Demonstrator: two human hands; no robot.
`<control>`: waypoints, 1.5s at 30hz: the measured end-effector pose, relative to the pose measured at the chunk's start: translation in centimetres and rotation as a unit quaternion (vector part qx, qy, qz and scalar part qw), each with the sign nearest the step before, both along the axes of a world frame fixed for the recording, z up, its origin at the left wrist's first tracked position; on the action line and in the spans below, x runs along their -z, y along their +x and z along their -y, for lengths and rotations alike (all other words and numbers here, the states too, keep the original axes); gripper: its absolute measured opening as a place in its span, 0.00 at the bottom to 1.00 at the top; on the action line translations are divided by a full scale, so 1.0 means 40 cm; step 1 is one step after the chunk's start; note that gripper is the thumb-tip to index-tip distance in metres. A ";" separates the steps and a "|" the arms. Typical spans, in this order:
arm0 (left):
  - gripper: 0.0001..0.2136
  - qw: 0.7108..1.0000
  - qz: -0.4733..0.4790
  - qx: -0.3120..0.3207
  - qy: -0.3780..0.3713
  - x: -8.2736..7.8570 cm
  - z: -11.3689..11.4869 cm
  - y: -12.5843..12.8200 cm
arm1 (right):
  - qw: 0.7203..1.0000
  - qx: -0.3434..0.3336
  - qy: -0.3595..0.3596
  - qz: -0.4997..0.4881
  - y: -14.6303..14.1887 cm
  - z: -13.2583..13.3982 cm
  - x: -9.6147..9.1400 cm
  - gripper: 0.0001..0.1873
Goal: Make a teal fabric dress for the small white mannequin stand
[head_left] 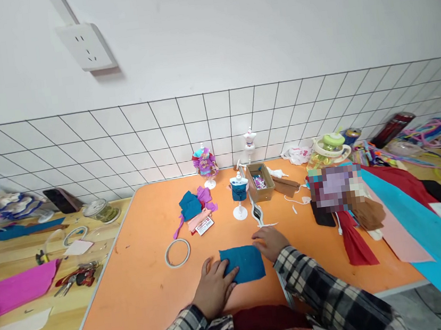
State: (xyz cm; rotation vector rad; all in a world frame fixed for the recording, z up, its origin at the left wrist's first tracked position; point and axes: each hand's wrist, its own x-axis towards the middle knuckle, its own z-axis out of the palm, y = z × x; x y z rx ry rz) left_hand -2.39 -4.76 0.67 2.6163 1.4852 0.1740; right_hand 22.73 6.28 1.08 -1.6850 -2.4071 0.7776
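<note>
A rectangular piece of teal cloth [248, 264] lies flat on the orange table [136, 298] in front of me. My left hand [215, 287] rests on its left side, fingers spread over the material. Beside its upper right corner is my right hand [272, 242], palm down, its fingers loosely bent and the fingertips touching the corner. Beyond the cloth stands a small dress form [239, 197] wrapped in teal.
Behind are a purple-dressed form [205, 167], a bare white form [249, 142] and a small box [261, 182]. A tape roll [177, 254] and cloth scraps [191, 206] lie left. Coloured fabric strips [394, 208] and a teapot [329, 150] occupy the right.
</note>
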 end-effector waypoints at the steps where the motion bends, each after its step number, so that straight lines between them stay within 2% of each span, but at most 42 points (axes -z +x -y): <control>1: 0.19 1.000 -0.002 0.008 -0.001 -0.004 -0.001 0.001 | 1.000 -0.015 -0.003 0.000 -0.025 0.009 0.003 0.12; 4: 0.18 1.000 -0.006 0.018 0.000 -0.015 0.001 -0.002 | 0.999 -0.019 -0.018 0.023 -0.073 0.023 0.017 0.14; 7: 0.18 1.000 0.006 0.003 0.001 -0.027 0.001 -0.011 | 0.998 -0.017 -0.034 0.046 -0.079 0.020 0.025 0.13; 10: 0.18 0.997 0.046 -0.067 -0.016 -0.040 -0.022 -0.008 | 0.997 -0.016 -0.043 0.059 -0.073 0.014 0.026 0.11; 13: 0.19 0.983 0.090 -0.152 -0.057 -0.044 -0.071 0.015 | 0.996 -0.005 -0.048 0.070 -0.071 0.013 0.023 0.11; 14: 0.19 0.981 0.090 -0.158 -0.066 -0.042 -0.089 0.025 | 0.996 0.000 -0.051 0.073 -0.072 0.013 0.022 0.10; 17: 0.12 0.980 0.083 -0.156 -0.089 -0.033 -0.131 0.049 | 0.996 0.006 -0.056 0.073 -0.073 0.017 0.020 0.10; 20: 0.07 0.981 0.077 -0.145 -0.107 -0.028 -0.149 0.056 | 0.997 0.011 -0.049 0.063 -0.070 0.020 0.023 0.15; 22: 0.07 0.981 0.072 -0.138 -0.119 -0.029 -0.152 0.054 | 0.997 0.012 -0.040 0.061 -0.068 0.022 0.029 0.14; 27: 0.10 0.978 0.059 -0.138 -0.146 -0.033 -0.155 0.042 | 0.997 -0.011 -0.032 0.065 -0.071 0.032 0.041 0.02; 29: 0.11 0.977 0.055 -0.143 -0.149 -0.032 -0.157 0.042 | 0.997 -0.030 -0.021 0.061 -0.072 0.040 0.041 0.03; 33: 0.03 0.978 0.048 -0.137 -0.147 -0.029 -0.160 0.048 | 0.997 -0.053 0.001 0.052 -0.068 0.057 0.039 0.09; 36: 0.04 0.981 0.050 -0.126 -0.142 -0.026 -0.159 0.050 | 0.997 -0.055 0.003 0.045 -0.062 0.062 0.046 0.12; 41: 0.08 0.983 0.053 -0.122 -0.129 -0.020 -0.157 0.042 | 0.998 -0.048 -0.013 0.045 -0.060 0.053 0.058 0.05; 45: 0.02 0.985 0.052 -0.108 -0.126 -0.025 -0.155 0.039 | 0.998 -0.046 -0.009 0.041 -0.060 0.051 0.052 0.03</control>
